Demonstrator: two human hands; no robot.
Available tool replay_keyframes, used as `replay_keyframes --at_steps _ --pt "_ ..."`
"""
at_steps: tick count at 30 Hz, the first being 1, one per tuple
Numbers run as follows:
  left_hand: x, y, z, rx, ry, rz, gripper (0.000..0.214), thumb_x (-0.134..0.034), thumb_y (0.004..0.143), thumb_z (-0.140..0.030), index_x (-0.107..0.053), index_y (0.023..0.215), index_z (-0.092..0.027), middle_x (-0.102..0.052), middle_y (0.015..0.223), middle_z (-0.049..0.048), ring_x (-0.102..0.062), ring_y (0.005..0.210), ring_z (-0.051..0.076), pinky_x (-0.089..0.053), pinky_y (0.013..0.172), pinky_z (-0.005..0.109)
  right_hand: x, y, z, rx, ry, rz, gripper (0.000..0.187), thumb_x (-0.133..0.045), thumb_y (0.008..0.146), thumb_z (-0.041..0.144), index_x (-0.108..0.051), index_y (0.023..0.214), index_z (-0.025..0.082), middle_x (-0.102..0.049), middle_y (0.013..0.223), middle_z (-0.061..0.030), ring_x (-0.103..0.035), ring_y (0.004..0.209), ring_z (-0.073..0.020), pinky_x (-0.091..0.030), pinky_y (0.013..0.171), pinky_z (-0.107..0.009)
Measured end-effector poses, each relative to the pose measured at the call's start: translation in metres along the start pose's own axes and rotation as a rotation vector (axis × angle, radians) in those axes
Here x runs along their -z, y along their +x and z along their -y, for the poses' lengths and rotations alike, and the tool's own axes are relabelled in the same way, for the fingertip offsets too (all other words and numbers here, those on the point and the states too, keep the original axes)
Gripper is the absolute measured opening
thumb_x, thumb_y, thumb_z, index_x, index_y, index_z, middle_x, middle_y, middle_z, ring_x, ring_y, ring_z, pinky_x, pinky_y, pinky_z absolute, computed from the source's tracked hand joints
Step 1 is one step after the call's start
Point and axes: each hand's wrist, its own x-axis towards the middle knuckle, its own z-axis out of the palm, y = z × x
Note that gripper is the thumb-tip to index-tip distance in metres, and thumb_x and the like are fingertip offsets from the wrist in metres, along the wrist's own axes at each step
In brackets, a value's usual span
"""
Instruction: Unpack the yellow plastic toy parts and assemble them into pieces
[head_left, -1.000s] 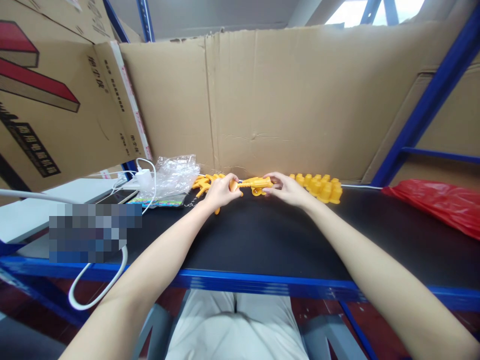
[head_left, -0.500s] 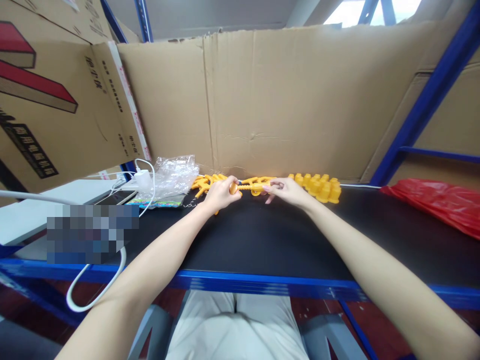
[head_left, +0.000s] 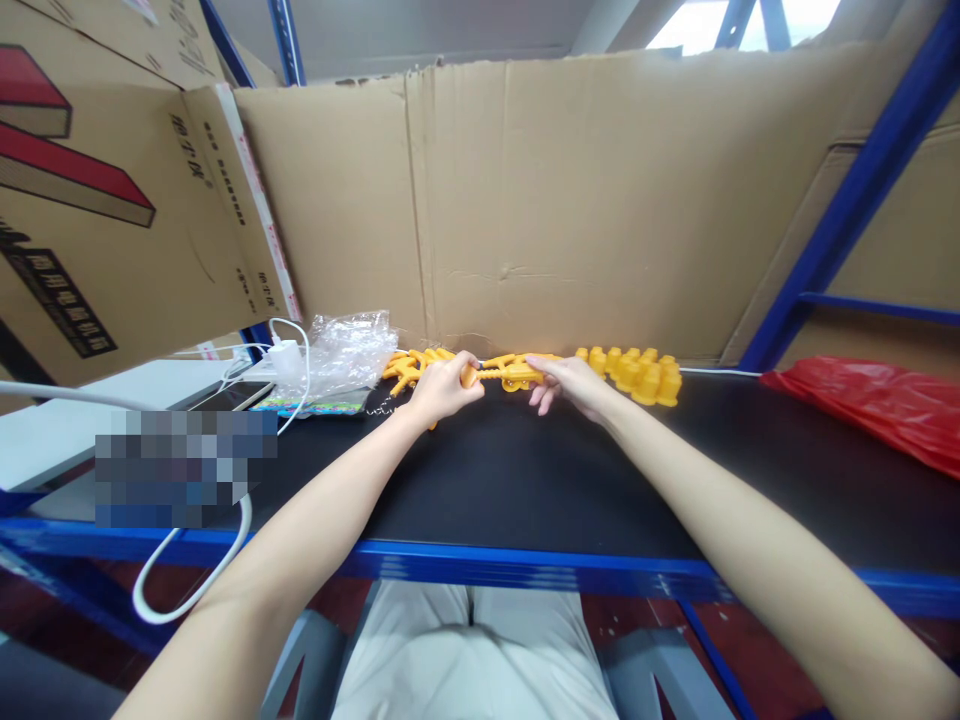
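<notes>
Far back on the black shelf top (head_left: 525, 480), both my hands hold one yellow plastic toy piece (head_left: 510, 373) between them. My left hand (head_left: 439, 387) is closed round its left end. My right hand (head_left: 570, 382) pinches its right end with thumb and fingers, the other fingers hanging down. To the left lie several more yellow plastic pieces (head_left: 409, 364). A pile of chunkier yellow parts (head_left: 641, 374) sits just right of my right hand, against the cardboard wall.
A crumpled clear plastic bag (head_left: 345, 350), a white charger (head_left: 286, 355) with white cables and a colourful card lie at the left. A red plastic bag (head_left: 877, 405) lies at the right. Cardboard sheets (head_left: 570, 200) wall the back; blue rack posts (head_left: 855, 200) frame the shelf.
My right hand shifted its grip on the yellow piece, its fingers now curling downwards. My left hand has stayed in place.
</notes>
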Motion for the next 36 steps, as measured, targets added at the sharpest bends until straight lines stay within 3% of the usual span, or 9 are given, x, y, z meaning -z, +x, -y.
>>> replay_keyframes --at_steps 3,6,9,13,23,36 --pt "0.000 0.002 0.001 0.050 -0.026 0.014 0.028 -0.062 0.067 -0.026 -0.060 0.095 -0.021 -0.054 0.060 -0.0041 -0.051 0.058 0.013 -0.036 0.060 0.023 0.003 0.002 -0.004 0.017 -0.033 0.071 0.050 -0.052 0.081 0.059 -0.064 0.091 0.012 -0.070 0.073 -0.0110 -0.061 0.047 -0.0131 -0.047 0.044 -0.025" --pt "0.001 0.005 0.001 0.107 -0.061 0.046 0.028 -0.063 0.065 -0.026 -0.061 0.092 -0.020 -0.055 0.061 -0.0035 -0.052 0.059 0.014 -0.036 0.060 0.024 0.004 0.005 -0.010 0.166 -0.020 0.074 0.049 -0.067 0.072 0.052 -0.056 0.103 0.017 -0.069 0.091 -0.0084 -0.063 0.055 -0.0118 -0.049 0.050 -0.025" --pt "0.003 0.006 0.001 0.133 -0.076 0.068 0.028 -0.064 0.064 -0.027 -0.061 0.091 -0.019 -0.054 0.061 -0.0034 -0.051 0.059 0.014 -0.036 0.061 0.024 0.005 0.009 -0.014 0.277 -0.015 0.045 0.052 -0.074 0.065 0.047 -0.052 0.102 0.018 -0.068 0.087 -0.0058 -0.061 0.056 -0.0118 -0.052 0.054 -0.028" --pt "0.002 0.004 0.002 0.122 -0.052 0.073 0.028 -0.062 0.066 -0.028 -0.060 0.093 -0.020 -0.052 0.060 -0.0039 -0.051 0.059 0.014 -0.036 0.061 0.024 0.007 0.009 -0.014 0.309 -0.008 0.051 0.048 -0.075 0.063 0.047 -0.054 0.094 0.018 -0.067 0.081 -0.0060 -0.062 0.056 -0.0139 -0.054 0.060 -0.033" --pt "0.002 0.000 -0.004 0.089 0.052 0.053 0.030 -0.060 0.070 -0.028 -0.058 0.099 -0.021 -0.058 0.066 -0.0025 -0.056 0.064 0.016 -0.040 0.065 0.025 0.003 0.001 -0.007 0.237 -0.033 0.002 0.042 -0.071 0.068 0.052 -0.062 0.086 0.015 -0.071 0.076 -0.0079 -0.063 0.052 -0.0147 -0.052 0.067 -0.033" --pt "0.002 0.000 -0.006 0.079 0.143 0.039 0.030 -0.059 0.072 -0.029 -0.059 0.101 -0.022 -0.064 0.071 0.0000 -0.061 0.068 0.019 -0.044 0.069 0.028 -0.003 0.007 -0.015 0.112 0.153 -0.026 0.035 -0.070 0.071 0.048 -0.067 0.073 0.012 -0.067 0.064 -0.0075 -0.059 0.048 -0.0138 -0.047 0.053 -0.029"
